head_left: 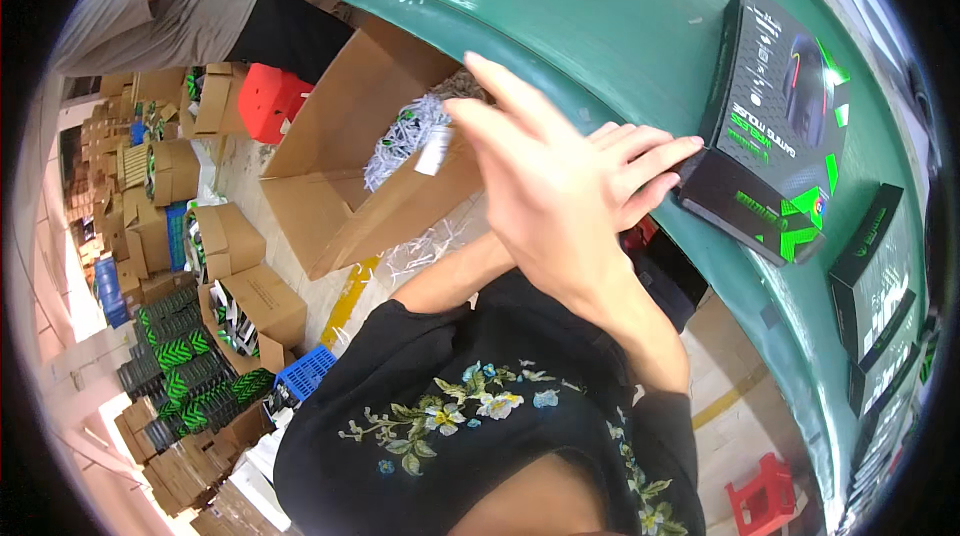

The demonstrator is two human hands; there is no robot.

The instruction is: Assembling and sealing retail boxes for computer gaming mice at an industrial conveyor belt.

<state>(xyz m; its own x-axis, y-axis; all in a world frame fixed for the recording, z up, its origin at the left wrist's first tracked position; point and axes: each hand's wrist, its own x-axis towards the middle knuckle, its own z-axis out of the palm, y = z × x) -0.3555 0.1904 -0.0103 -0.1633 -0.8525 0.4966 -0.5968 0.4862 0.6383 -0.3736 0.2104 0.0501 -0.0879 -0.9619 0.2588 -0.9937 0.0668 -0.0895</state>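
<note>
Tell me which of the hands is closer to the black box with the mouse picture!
The left. The left hand has its fingertips right by the black box's near left corner. The right hand is farther left, crossing over the left one.

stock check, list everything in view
glossy table: one, green, right
rectangular printed box: one, black-green, on table
flat boxes: several, black, far right
large open carton: one, brown, beside table
shredded paper: pile, white, inside carton
smaller cartons: many, brown, left
stacked packages: many, black-green, lower left
plastic stools: two, red, upper left, lower right
plastic crates: several, blue, left
co-worker: one, grey, upper left
embroidered top: one, black, lower centre
left hand: one, bare, at box corner
right hand: one, bare, over left
</note>
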